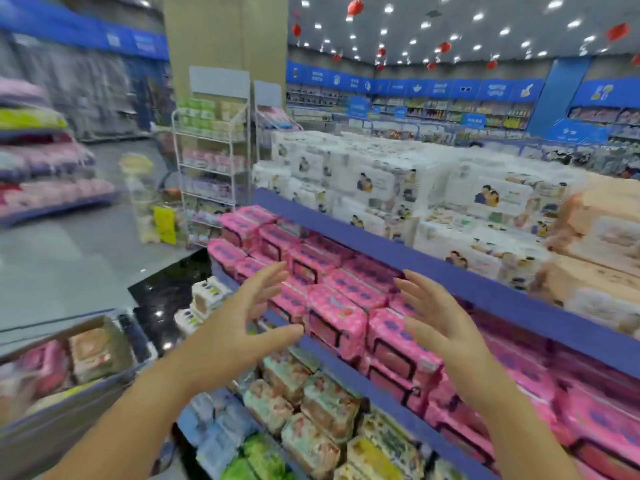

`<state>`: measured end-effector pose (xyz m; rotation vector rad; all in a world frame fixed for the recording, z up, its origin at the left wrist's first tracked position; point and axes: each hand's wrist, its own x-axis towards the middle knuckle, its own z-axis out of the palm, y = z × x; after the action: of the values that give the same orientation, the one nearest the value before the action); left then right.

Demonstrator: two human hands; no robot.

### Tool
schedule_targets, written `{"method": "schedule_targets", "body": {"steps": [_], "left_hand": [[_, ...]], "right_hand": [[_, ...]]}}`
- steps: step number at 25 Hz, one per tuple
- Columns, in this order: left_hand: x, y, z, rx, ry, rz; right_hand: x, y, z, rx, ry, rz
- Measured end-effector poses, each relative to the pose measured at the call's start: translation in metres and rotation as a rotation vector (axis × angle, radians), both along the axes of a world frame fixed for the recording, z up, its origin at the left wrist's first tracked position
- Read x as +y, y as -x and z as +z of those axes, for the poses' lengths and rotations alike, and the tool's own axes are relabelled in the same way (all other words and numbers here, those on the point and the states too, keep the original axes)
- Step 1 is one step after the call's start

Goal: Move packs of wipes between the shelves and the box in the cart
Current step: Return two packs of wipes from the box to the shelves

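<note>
In front of the middle shelf, my left hand (239, 323) and right hand (441, 323) are both spread wide, fingers apart, palms facing each other, holding nothing. Between and just beyond them lie the stacked pink packs of wipes (337, 318), under the blue shelf edge (450, 271). Peach-and-green packs (311, 407) sit on the shelf below. At my lower left, the cardboard box (69, 329) in the cart holds a few blurred packs (93, 351).
</note>
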<state>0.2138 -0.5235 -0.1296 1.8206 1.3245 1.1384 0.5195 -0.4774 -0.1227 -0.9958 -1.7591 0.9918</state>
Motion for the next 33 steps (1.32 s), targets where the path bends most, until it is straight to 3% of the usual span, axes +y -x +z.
{"method": "schedule_targets", "body": {"steps": [9, 20, 26, 33], "left_hand": [[-0.094, 0.265, -0.121, -0.181, 0.253, 0.484], [-0.035, 0.529, -0.253, -0.315, 0.587, 0.918], [-0.015, 0.668, -0.322, -0.456, 0.826, 1.042], [0.017, 0.842, -0.444, -0.462, 0.979, 1.136]], "right_hand": [[0.007, 0.312, -0.112, -0.044, 0.234, 0.425], [0.161, 0.647, -0.29, -0.353, 0.488, 0.832], [0.176, 0.806, -0.362, -0.499, 0.639, 0.921], [0.147, 0.922, -0.457, -0.599, 0.891, 0.658]]}}
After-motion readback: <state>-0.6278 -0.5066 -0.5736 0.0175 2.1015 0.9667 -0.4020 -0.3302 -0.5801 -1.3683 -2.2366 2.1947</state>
